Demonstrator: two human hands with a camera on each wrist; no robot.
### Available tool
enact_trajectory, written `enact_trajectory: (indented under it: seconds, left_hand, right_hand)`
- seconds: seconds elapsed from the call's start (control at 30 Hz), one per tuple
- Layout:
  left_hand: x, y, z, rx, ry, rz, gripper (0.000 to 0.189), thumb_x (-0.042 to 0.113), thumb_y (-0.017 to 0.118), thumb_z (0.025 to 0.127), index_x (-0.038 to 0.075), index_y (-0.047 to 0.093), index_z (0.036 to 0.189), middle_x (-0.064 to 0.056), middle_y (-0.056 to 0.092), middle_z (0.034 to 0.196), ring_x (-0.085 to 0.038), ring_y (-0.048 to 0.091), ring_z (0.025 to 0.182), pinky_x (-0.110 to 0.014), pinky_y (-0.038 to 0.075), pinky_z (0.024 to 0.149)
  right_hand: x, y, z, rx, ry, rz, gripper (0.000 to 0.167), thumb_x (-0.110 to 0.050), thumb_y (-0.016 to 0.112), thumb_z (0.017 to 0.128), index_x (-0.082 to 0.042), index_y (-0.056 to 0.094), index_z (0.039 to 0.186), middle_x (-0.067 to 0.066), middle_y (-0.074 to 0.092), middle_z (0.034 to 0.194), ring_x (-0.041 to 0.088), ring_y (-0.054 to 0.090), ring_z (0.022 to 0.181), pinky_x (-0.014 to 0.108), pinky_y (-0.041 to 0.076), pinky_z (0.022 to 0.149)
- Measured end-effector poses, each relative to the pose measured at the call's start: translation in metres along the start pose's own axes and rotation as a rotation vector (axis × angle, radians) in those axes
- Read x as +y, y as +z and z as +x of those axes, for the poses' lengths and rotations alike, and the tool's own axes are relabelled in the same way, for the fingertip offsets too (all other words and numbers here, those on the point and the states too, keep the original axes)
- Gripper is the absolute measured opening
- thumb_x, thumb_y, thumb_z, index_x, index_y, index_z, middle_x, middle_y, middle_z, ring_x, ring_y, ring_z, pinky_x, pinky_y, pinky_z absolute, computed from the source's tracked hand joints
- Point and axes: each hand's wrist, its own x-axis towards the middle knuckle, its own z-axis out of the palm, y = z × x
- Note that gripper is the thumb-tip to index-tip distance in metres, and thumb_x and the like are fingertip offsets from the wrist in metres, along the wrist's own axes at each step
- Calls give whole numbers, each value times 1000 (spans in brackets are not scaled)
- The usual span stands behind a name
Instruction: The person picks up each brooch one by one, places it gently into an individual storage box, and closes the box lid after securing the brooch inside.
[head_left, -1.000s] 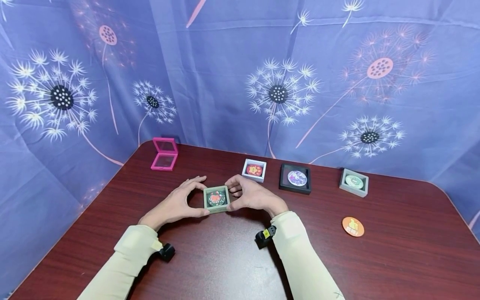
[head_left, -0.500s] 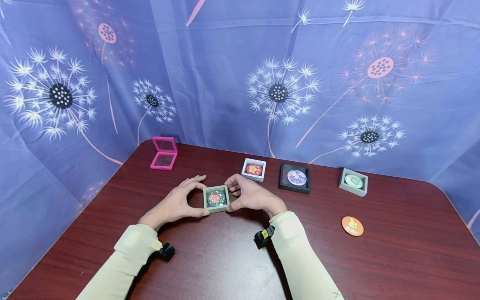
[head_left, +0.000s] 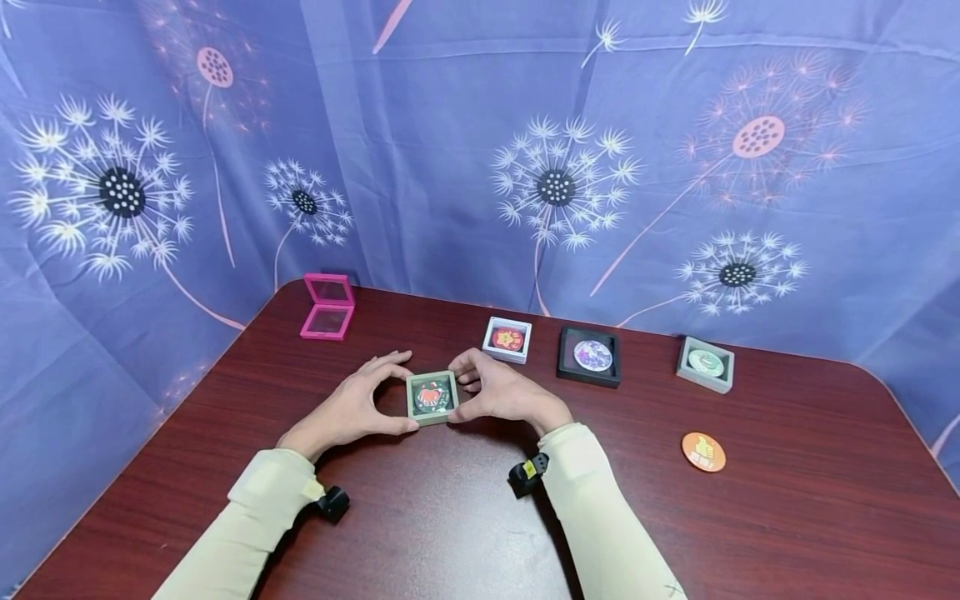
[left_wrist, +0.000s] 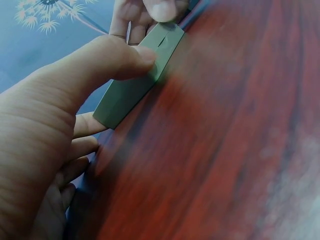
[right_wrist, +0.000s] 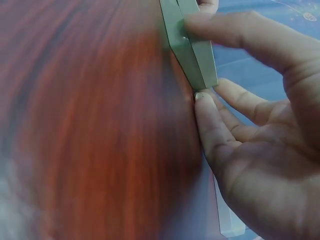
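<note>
A small square green display case (head_left: 432, 420) with a clear window lies flat on the table in front of me. Behind the window shows a round dark badge (head_left: 432, 397) with a red figure. My left hand (head_left: 348, 407) pinches the case's left side, thumb on the near face and forefinger at the far corner. From the right, my right hand (head_left: 510, 393) holds it likewise, its thumb (right_wrist: 225, 27) pressed across the seam between the two halves. That seam looks closed, with a small notch in the near face of the case (left_wrist: 132, 92).
A pink case (head_left: 327, 321) stands unfolded at the far left. Along the back are a white case (head_left: 517, 356) with a red badge, a black case (head_left: 588, 377) with a purple one and a grey case (head_left: 707, 381) with a green one. An orange badge (head_left: 703, 452) lies loose at right.
The green case's layers sit closer together at its near edge than one second ago, and its red figure shows more clearly. Both hands have stayed almost still on it.
</note>
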Motion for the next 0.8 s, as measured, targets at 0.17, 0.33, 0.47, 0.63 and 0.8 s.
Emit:
enact_trajectory:
  seconds: [0.17, 0.33, 0.47, 0.63, 0.8]
  left_hand:
    - [0, 0, 0, -3, -8, -3, 60, 41, 95, 75, 20, 68, 125, -3, 43, 166, -38, 27, 157, -67, 25, 121]
    - [1, 0, 0, -7, -6, -7, 61, 41, 95, 76, 19, 68, 126, -4, 43, 166, -40, 27, 156, -69, 26, 120]
    - [1, 1, 1, -12, 1, -8, 60, 42, 94, 76, 18, 68, 126, -5, 43, 166, -38, 28, 156, -68, 27, 120]
    - [1, 1, 2, -15, 0, -1, 60, 42, 94, 76, 19, 68, 126, -3, 42, 166, -37, 27, 157, -67, 27, 120]
    - [-1, 0, 0, -14, -3, 10, 62, 44, 94, 77, 20, 67, 127, -3, 41, 167, -40, 25, 157, -68, 26, 120]
  right_hand:
    - [0, 1, -1, -11, -76, -6, 72, -11, 90, 83, 0, 53, 144, 14, 60, 132, 28, 58, 122, 42, 50, 107]
    - [-1, 2, -4, -4, -95, -67, 65, -13, 90, 85, -3, 59, 141, 12, 59, 127, 26, 59, 117, 38, 53, 102]
    - [-2, 2, -5, 18, -85, -116, 62, -14, 91, 85, -6, 61, 139, 11, 58, 124, 24, 60, 115, 38, 53, 101]
    - [-4, 4, -7, 47, -82, -183, 60, -15, 91, 85, -8, 63, 139, 10, 58, 124, 25, 61, 114, 38, 54, 100]
    - [-7, 6, -8, 50, -90, -257, 61, -17, 90, 87, -8, 63, 141, 11, 57, 128, 28, 61, 117, 38, 54, 100]
